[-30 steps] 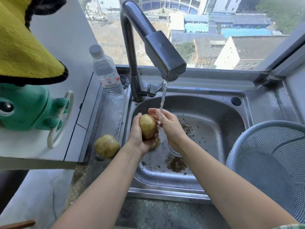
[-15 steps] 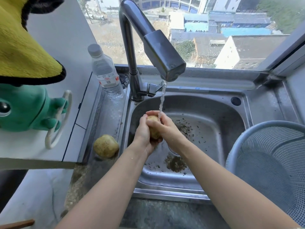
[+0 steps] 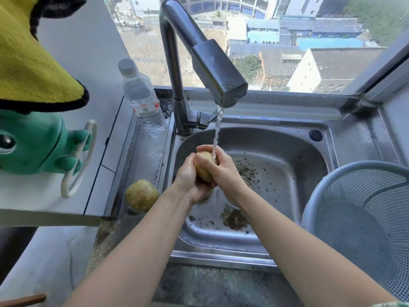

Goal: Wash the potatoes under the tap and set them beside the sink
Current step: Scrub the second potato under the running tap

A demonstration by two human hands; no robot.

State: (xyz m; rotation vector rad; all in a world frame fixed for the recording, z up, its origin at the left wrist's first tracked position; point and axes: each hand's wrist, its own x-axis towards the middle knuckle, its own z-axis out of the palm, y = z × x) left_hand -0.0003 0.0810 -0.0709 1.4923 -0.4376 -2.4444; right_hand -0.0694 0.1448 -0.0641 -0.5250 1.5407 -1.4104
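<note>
Potatoes are the matter here, but the biggest thing is the steel sink [image 3: 287, 156], which sits under the window. Its basin holds no standing water, only dark crumbs of dirt scattered on the bottom and a thicker patch near the front wall. On the right edge of the sink stands a grey mesh colander [image 3: 363, 218]; as much of its inside as shows holds nothing. The tap [image 3: 212, 69] rises from the back left corner of the sink and bends over the basin, and a thin stream of water [image 3: 217, 129] falls from its head. On the back left corner of the steel ledge stands a clear plastic bottle [image 3: 141, 98] with a grey cap; its white label has red marks, but the writing is too small to read.

Both forearms reach forward over the front edge of the sink and meet in the middle of the basin. The left hand [image 3: 188, 178] cups one potato [image 3: 202, 168] from below and from the left, fingers closed around it. The right hand [image 3: 223, 167] wraps over the top and right side, also gripping it. The stream lands where the right fingers meet this potato.

A second potato [image 3: 141, 194] lies on the steel ledge just beside the left rim of the sink, apart from the hands.
</note>
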